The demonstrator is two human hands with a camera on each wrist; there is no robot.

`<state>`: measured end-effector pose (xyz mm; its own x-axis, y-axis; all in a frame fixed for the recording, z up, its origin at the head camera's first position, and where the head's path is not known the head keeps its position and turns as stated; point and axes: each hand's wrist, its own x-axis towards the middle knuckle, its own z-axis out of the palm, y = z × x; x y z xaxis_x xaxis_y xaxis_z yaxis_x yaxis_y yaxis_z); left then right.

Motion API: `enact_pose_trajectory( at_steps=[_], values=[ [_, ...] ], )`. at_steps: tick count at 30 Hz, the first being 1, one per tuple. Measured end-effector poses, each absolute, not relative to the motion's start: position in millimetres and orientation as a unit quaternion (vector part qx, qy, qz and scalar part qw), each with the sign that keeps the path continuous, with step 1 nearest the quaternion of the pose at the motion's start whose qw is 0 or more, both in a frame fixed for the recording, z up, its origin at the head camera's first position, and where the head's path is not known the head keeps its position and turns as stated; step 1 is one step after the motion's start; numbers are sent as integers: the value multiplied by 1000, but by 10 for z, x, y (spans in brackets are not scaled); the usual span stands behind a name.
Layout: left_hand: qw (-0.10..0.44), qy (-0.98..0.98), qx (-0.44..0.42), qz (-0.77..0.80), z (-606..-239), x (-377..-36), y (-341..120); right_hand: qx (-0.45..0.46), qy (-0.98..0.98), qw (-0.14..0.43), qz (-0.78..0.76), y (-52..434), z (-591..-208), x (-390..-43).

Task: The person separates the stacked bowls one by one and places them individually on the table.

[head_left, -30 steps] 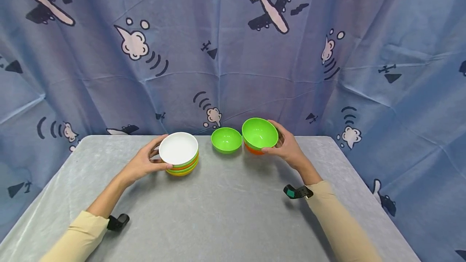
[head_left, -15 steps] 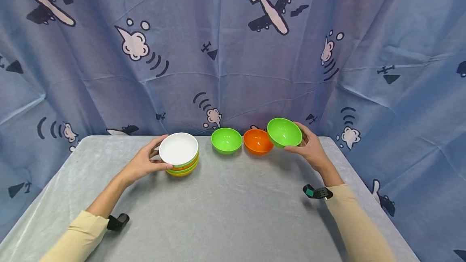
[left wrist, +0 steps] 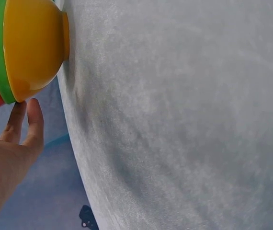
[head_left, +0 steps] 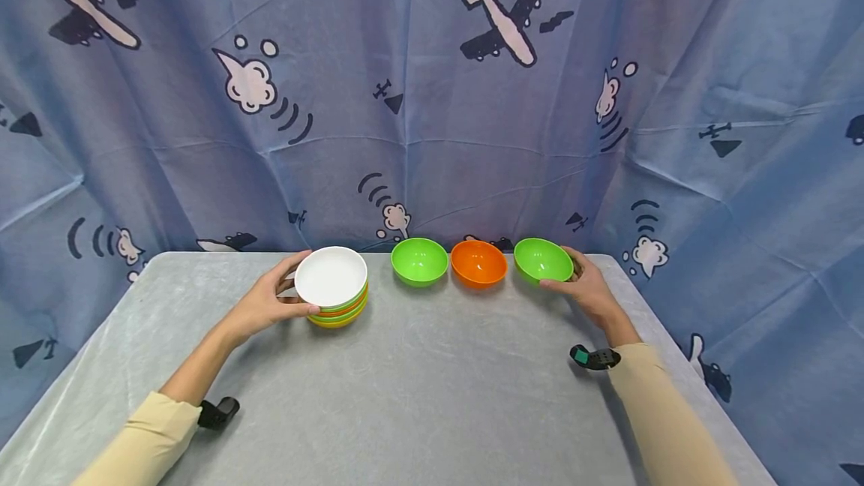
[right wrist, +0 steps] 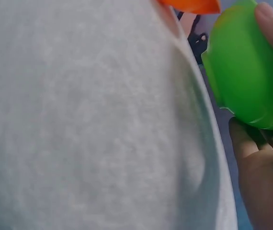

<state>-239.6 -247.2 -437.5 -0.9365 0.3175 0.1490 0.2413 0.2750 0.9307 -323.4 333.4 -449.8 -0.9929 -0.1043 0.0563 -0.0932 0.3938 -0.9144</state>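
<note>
My left hand holds the side of a bowl stack, thumb in front and fingers behind. A white bowl tops it, with green and orange rims below; the left wrist view shows a yellow bowl at the bottom, its foot at the table. On the far right, my right hand grips a green bowl between thumb and fingers. In the right wrist view that green bowl is seen from the side, close to the tabletop. Left of it stand an orange bowl and another green bowl.
A grey cloth-covered table lies under everything. Close behind its back edge hangs a blue curtain printed with planes. Each wrist wears a black strap device, the left strap and the right strap.
My right hand has carried the green bowl rightwards from above the orange bowl and lowered it at the right end of the row. The left hand and its stack stay put.
</note>
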Motion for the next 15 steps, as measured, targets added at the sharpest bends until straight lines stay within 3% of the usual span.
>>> enact_pose_trajectory(
  at_steps=[15],
  values=[
    [38,791,180,583,-4397,-2395,-2491,-62,850,37,-523,3374,-4581,-3307]
  ],
)
